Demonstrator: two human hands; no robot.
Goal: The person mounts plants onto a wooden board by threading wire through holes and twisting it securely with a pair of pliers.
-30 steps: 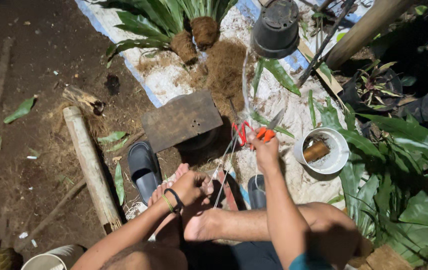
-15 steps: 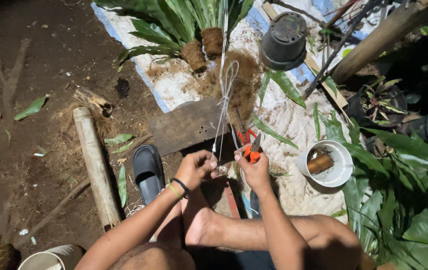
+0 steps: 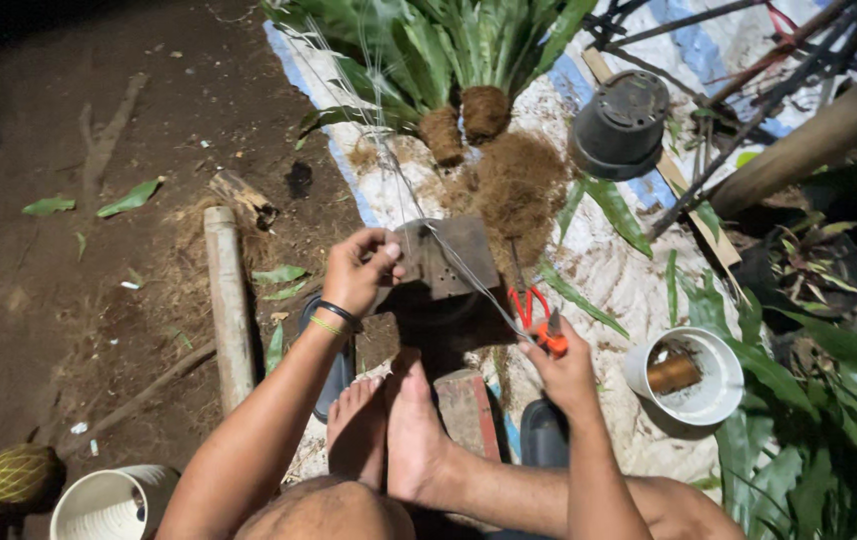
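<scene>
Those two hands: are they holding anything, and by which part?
The left hand pinches thin pale strings at their near end. The right hand grips red-handled scissors by the handles, with the strings running to it.

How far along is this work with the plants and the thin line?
Done: two ferns lie unpotted on the sheet, root balls bare, beside loose fibre and an empty black pot. In hand: the left hand pinches thin line stretched to the right hand, which holds orange-handled scissors. Left: the wooden board carries no plant.

The left hand [image 3: 357, 272] pinches thin clear line [image 3: 469, 275] stretched to the right hand [image 3: 564, 370], which grips orange-handled scissors [image 3: 537, 318].
</scene>
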